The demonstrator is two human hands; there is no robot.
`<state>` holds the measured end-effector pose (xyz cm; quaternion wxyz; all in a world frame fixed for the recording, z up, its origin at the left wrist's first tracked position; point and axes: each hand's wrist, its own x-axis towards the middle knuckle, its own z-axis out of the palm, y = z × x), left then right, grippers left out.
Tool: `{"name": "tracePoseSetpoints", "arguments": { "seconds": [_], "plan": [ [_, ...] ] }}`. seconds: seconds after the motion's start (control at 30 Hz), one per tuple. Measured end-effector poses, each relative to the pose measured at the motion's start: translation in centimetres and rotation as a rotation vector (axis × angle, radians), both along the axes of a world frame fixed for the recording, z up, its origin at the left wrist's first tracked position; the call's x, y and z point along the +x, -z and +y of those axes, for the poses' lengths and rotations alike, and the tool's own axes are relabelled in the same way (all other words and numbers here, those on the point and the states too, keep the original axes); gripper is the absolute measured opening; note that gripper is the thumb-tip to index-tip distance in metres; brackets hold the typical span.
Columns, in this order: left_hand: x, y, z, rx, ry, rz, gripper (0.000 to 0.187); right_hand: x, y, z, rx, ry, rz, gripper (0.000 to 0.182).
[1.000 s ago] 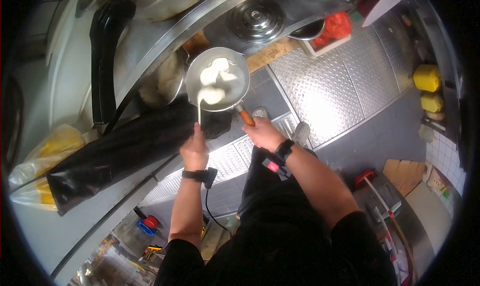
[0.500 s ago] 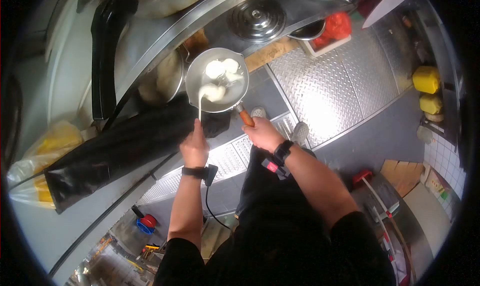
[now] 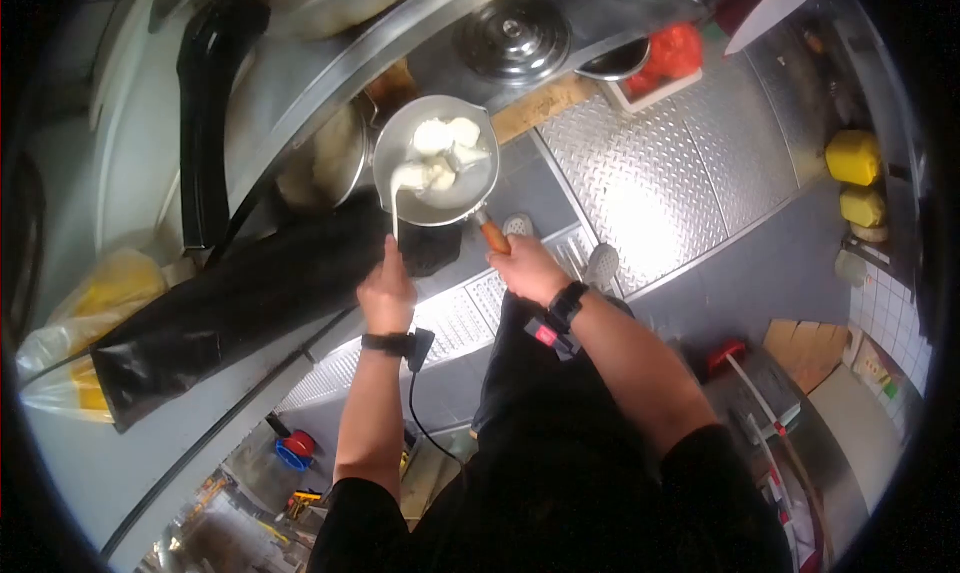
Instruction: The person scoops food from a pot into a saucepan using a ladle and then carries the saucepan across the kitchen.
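A metal saucepan [image 3: 463,195] with a wooden handle [image 3: 495,237] is held up near the top centre. White, soft-looking lumps [image 3: 434,138] lie in clear liquid inside it. My right hand [image 3: 530,271] is wrapped round the wooden handle. My left hand [image 3: 386,291] grips a thin white utensil [image 3: 395,219], its forefinger stretched along the stem. The utensil's far end reaches over the pan's left rim and rests among the lumps, so its shape there is partly hidden.
A black covered slab [image 3: 250,283] lies left of my left hand, by a plastic bag [image 3: 95,313]. Beyond the pan are a round metal lid [image 3: 512,38] and a red bag [image 3: 676,55]. Yellow containers [image 3: 853,160] stand at the right.
The utensil's end in the pan has shifted slightly left, and the lumps near it have changed shape. My right hand still holds the handle, almost unmoved.
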<state>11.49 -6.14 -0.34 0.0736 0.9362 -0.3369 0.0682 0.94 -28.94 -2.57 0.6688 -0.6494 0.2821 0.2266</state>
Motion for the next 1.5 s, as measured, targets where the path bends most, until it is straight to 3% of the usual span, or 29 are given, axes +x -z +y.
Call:
{"name": "tracePoseSetpoints", "arguments": {
  "seconds": [0.53, 0.63, 0.73, 0.8, 0.87, 0.93, 1.17, 1.27, 1.37, 1.5],
  "plan": [
    [0.2, 0.1, 0.7, -0.045, 0.038, -0.002, 0.047, 0.7, -1.5, -0.2, -0.005, -0.015, 0.044, 0.033],
    [-2.0, -1.1, 2.3, 0.043, -0.014, 0.042, 0.046, -1.0, 1.0, 1.6, -0.049, -0.031, -0.027, 0.035],
    [-0.5, -0.5, 1.3, -0.063, 0.011, 0.025, 0.045, 1.5, 1.3, -0.3, -0.074, -0.030, -0.060, 0.036],
    [-0.6, -0.8, 1.9, 0.092, -0.023, 0.056, 0.045, -0.4, 0.8, 1.4, -0.035, -0.051, 0.001, 0.036],
    [-0.6, -1.2, 1.6, -0.025, -0.049, 0.042, 0.040, -0.2, 2.6, 1.6, -0.119, -0.034, -0.060, 0.035],
    [-0.2, -1.0, 2.5, 0.110, -0.029, 0.053, 0.039, 0.4, -0.2, 0.8, -0.021, -0.024, -0.028, 0.033],
    [0.3, -1.8, 2.5, 0.115, 0.017, -0.036, 0.046, -0.2, 1.4, 1.6, -0.132, -0.054, -0.103, 0.035],
    [0.9, -2.5, 2.4, 0.276, -0.008, 0.031, 0.039, 0.1, 0.0, 1.5, 0.014, 0.000, 0.039, 0.035],
    [1.9, -2.4, 2.1, 0.184, 0.079, -0.059, 0.049, -0.6, 2.5, 2.3, -0.102, -0.072, -0.100, 0.035],
    [1.7, -4.0, 1.9, 0.134, 0.238, -0.102, 0.059, -0.3, -0.6, 1.9, 0.029, -0.022, 0.016, 0.035]
  ]
}}
